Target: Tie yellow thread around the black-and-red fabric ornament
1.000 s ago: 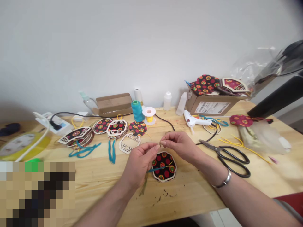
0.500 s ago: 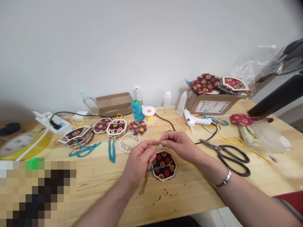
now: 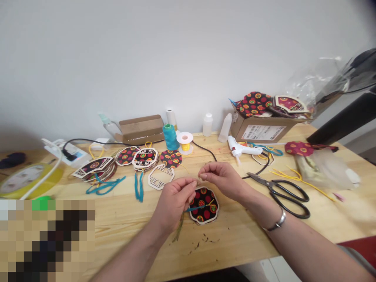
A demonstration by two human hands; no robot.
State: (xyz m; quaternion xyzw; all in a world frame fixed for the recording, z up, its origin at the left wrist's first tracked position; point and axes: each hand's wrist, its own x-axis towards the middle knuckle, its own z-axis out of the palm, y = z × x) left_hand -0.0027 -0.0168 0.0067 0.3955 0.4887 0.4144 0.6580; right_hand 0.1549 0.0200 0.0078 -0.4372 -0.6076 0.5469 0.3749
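My left hand [image 3: 175, 199] is closed in a pinch, with greenish dried stalks [image 3: 178, 230] hanging out below it. My right hand [image 3: 220, 178] is also pinched, fingertips just right of the left ones; whatever is between them is too small to make out. Under both hands lies a dark patterned fabric ornament [image 3: 203, 215] with a pale wooden rim, partly covered by the left hand. A teal cord with a yellow end crosses its face. Dark plant crumbs [image 3: 205, 237] are scattered in front of it.
Black-handled scissors [image 3: 289, 192] and a white glue gun [image 3: 242, 149] lie to the right. Behind stand a teal thread cone [image 3: 170, 137], a yellow thread spool [image 3: 185, 143] and a cardboard box [image 3: 261, 129] of fabric pieces. Finished ornaments [image 3: 145, 158] and a wooden lattice frame [image 3: 160, 178] are left.
My fingertips, which were nearly touching, have come slightly apart; the right hand has shifted a little up. The ornament and the things around it stay where they were.
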